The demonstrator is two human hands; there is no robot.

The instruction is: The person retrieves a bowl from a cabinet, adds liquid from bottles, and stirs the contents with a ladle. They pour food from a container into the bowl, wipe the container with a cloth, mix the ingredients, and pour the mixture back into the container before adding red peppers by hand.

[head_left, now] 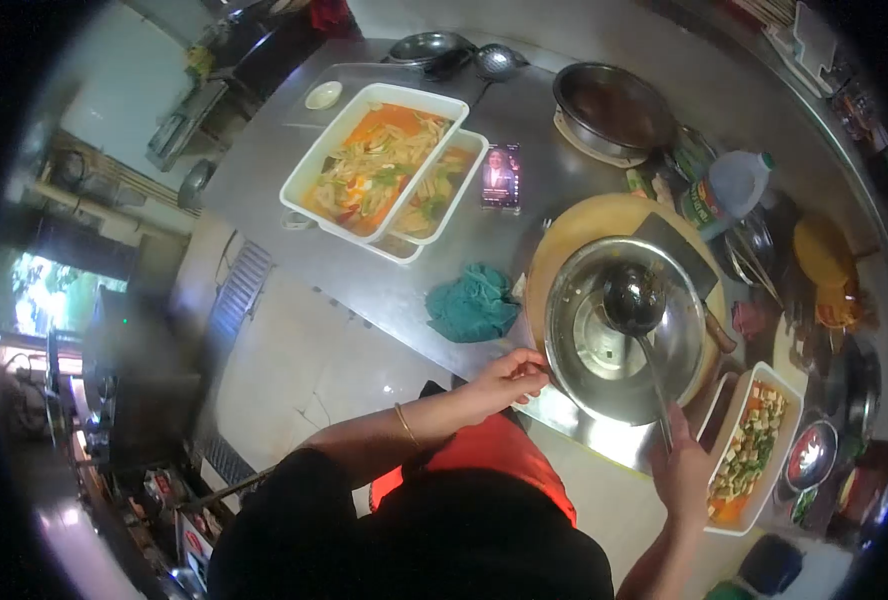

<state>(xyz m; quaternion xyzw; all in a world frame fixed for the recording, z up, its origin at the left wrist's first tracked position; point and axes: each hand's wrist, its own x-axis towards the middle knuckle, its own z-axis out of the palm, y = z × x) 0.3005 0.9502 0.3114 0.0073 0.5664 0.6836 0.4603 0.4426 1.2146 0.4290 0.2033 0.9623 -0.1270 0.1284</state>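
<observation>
My right hand (pixel 680 462) is wrapped round the handle of a metal ladle (pixel 634 300). The ladle's head lies inside a wide metal bowl (pixel 574 365), which holds a little residue on its bottom. This bowl stands on a round wooden chopping board (pixel 564 222). At the bowl's left edge is my left hand (pixel 512 382), fingers curled in; whether they touch the rim or pinch something cannot be made out. A cleaver (pixel 676 250) lies on the board, partly hidden behind the bowl. A green cloth (pixel 474 303) is crumpled just beyond my left hand.
Two white trays of sliced food (pixel 379 170) overlap at the back left, beside a lit phone (pixel 501 178). A deep pan (pixel 614 112) and a large plastic bottle (pixel 726 193) stand at the back right. Near my right hand is a tray of diced food (pixel 754 450).
</observation>
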